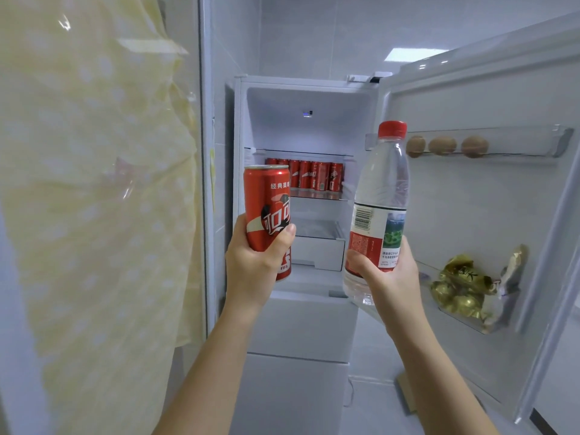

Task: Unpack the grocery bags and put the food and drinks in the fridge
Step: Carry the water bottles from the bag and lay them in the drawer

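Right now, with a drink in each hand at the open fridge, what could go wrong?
The row of cans looks tightly packed; pushing in the red can from the left hand might knock one over. The right hand grips the water bottle near its bottom, so it may tip or slip. Both hands are full, leaving none free to steady anything.

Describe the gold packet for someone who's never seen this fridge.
Start at the open fridge door on the right. Below its egg rack, the lower door bin holds a crinkled gold foil packet. Nothing else there is gold; the eggs above are brown.
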